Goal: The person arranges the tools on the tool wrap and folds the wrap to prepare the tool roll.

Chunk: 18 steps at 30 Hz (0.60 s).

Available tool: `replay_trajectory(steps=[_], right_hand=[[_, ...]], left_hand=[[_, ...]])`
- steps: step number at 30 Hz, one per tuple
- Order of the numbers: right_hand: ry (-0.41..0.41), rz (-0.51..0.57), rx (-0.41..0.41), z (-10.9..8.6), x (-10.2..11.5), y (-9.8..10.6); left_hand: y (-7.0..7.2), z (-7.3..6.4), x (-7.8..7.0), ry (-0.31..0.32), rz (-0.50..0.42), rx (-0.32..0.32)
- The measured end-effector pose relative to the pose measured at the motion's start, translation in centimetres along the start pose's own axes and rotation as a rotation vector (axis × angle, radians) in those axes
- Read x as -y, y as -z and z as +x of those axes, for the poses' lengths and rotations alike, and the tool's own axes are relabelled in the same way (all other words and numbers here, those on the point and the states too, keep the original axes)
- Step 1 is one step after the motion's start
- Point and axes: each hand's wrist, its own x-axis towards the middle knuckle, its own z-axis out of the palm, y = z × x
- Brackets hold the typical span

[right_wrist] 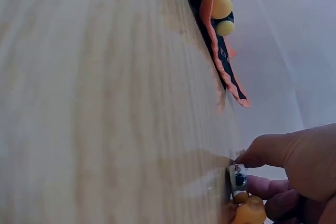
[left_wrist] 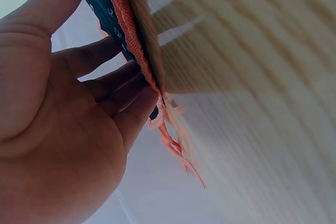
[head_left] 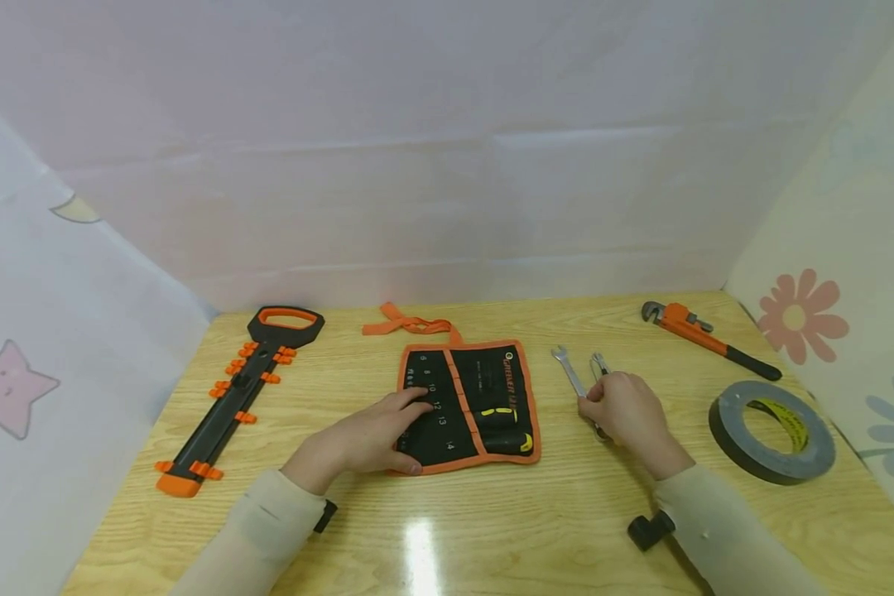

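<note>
A black tool pouch (head_left: 447,434) with orange edging and printed size numbers lies spread on the table. Two yellow-and-black handles (head_left: 526,444) sit in its right-hand pockets. My left hand (head_left: 368,430) rests on the pouch's left side, fingers extended over the numbers and thumb at the lower edge. The left wrist view shows those fingertips (left_wrist: 131,66) against the orange border. Right of the pouch, a silver wrench (head_left: 568,369) lies slanted, with a second slim metal tool (head_left: 599,362) beside it. My right hand (head_left: 626,414) pinches at the wrench's lower part; its metal end (right_wrist: 239,177) shows between thumb and fingers.
To the left lies a black rack (head_left: 219,410) with orange clips and a handle. A pipe wrench (head_left: 704,335) with orange body lies at the back right, and a grey tape roll (head_left: 737,426) in front of it. Orange ties (head_left: 410,323) trail behind the pouch.
</note>
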Motion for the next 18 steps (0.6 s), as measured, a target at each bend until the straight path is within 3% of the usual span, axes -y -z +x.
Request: replay_trajectory(steps=[10,18], right_hand=[[-0.005,0.004,-0.014,0.42,0.12,-0.37],[0.018,0.13,0.054,0.09,0.0,0.21]], left_hand=[[0.04,0.01,0.01,0.004,-0.004,0.002],[0.12,-0.03,-0.06,0.003,-0.003,0.001]])
